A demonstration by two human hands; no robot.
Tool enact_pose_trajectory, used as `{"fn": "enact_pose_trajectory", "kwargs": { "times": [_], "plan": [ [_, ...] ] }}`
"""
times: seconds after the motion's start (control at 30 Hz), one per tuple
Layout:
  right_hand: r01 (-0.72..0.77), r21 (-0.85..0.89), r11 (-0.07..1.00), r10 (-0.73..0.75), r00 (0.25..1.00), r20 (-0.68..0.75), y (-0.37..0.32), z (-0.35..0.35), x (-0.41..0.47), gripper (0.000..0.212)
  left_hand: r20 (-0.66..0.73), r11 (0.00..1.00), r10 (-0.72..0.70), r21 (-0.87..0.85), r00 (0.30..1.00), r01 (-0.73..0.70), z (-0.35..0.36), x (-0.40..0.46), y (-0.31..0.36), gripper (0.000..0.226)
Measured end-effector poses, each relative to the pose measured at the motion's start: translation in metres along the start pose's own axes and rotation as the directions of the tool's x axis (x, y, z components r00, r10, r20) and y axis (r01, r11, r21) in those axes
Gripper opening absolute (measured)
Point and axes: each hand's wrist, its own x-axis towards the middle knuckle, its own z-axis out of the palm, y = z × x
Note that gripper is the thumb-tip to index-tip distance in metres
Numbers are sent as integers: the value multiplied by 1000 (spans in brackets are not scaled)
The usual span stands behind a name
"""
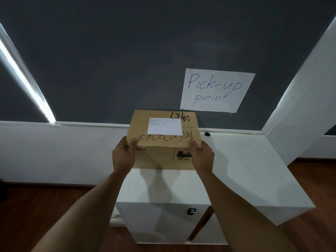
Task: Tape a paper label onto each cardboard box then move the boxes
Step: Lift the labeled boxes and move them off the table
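Dark grey wall (109,60) behind, white cabinet (163,193) as bench below. At frame centre, brown cardboard box (160,155) with white paper label (165,126) on top, black scribbles around it. Left hand (123,155) gripping left near corner, right hand (202,155) gripping right, thumbs on top. Upper right, white paper sign (217,90) reading "Pick-up point".

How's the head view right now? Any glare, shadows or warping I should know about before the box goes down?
Head view: dim room; bright glare streak along the blind's edge upper left; wide-angle bending tilts the walls; the hands cast soft shadows on the white cabinet below the cardboard box; the paper label reads white, its print too small to read.
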Motion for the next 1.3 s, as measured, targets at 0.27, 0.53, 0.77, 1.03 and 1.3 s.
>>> {"fn": "enact_pose_trajectory", "kwargs": {
  "times": [0.27, 0.53, 0.77, 1.03, 1.3],
  "plan": [
    [-36, 15, 999, 35, 998, 52, -8, -7, -5, 43, 19, 997, -45, 66, 999, 44, -1, -2, 3, 48],
    [-53, -5, 999, 54, 996, 75, -16, -26, -7, 67, -50, 993, 10, 120, 999, -4, -9, -12, 42, 48],
    [-43, 45, 998, 41, 998, 44, -37, -60, -21, 73, 46, 985, 67, 157, 997, -73, 0, -30, 73, 59],
    [-74, 43, 996, 76, 995, -57, -13, -148, -45, 71, 235, 974, 176, 96, 956, -203, 56, -92, 132, 58],
    [-174, 5, 985, 167, 941, -293, 52, -319, -67, 56, 488, 945, 321, -109, 812, -309, 174, -213, 233, 62]
  ]
}}
